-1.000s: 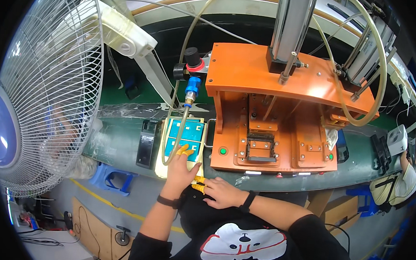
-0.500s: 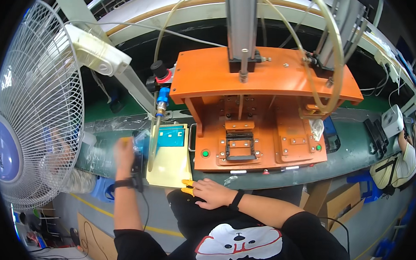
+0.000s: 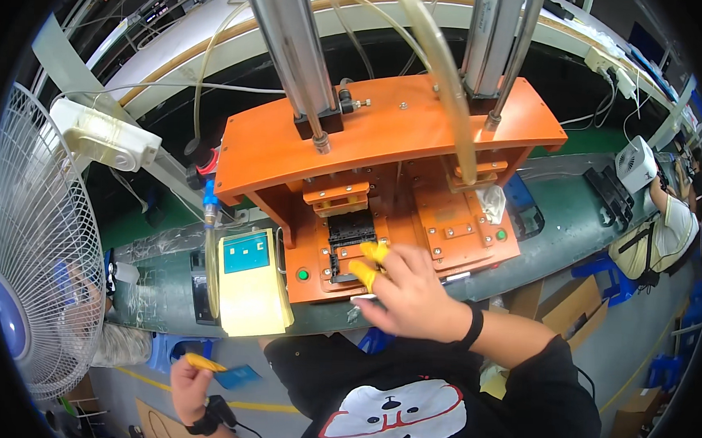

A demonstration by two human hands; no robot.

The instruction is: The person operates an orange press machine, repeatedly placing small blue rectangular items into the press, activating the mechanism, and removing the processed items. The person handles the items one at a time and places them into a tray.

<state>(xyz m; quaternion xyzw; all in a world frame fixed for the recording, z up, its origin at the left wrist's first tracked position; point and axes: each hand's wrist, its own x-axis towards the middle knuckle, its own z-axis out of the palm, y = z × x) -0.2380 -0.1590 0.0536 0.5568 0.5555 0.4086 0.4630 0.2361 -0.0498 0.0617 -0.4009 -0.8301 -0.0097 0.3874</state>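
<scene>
The bench (image 3: pixel 567 205) is viewed in wide fisheye from head height, facing down and forward at close range; the black T-shirt (image 3: pixel 507 414) is caught at the lower edge, the orange pneumatic press (image 3: pixel 386 138) above centre, with the left hand (image 3: pixel 191 384) and right hand (image 3: pixel 414 296) both framed.

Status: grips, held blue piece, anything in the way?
Left grip: holding blue piece, away from orange press. Right grip: at press's black holder, hold unclear. Right grip partly hides holder.
</scene>
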